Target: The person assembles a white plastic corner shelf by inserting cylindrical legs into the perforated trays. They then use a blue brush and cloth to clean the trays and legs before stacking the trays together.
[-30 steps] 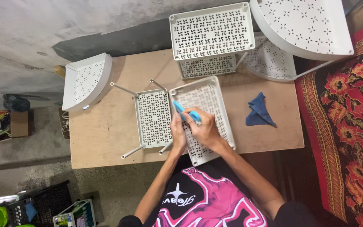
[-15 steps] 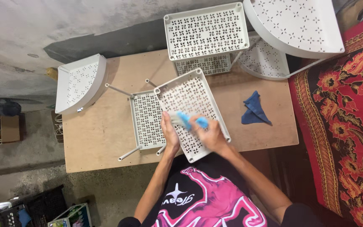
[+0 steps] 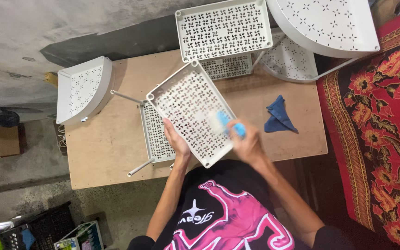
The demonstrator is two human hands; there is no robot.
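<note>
My left hand point(image 3: 176, 140) grips the near edge of a white perforated rectangular tray point(image 3: 186, 107), which is tilted over the wooden table point(image 3: 112, 148). My right hand point(image 3: 247, 144) holds a blue brush point(image 3: 230, 125) whose blurred head rests on the tray's perforated face. Under the tray lies another white perforated shelf panel with thin legs point(image 3: 153, 139).
A quarter-round white shelf point(image 3: 82, 88) sits at the table's left corner. A rectangular white tray point(image 3: 223, 30) and round-edged shelves point(image 3: 325, 23) stand at the back. A blue cloth point(image 3: 278, 115) lies on the right. A red patterned rug point(image 3: 380, 129) borders the table; crates point(image 3: 47, 229) sit on the floor.
The held tray has rotated and lifted to a steeper slant. My right hand with the brush has moved across the tray toward its right edge.
</note>
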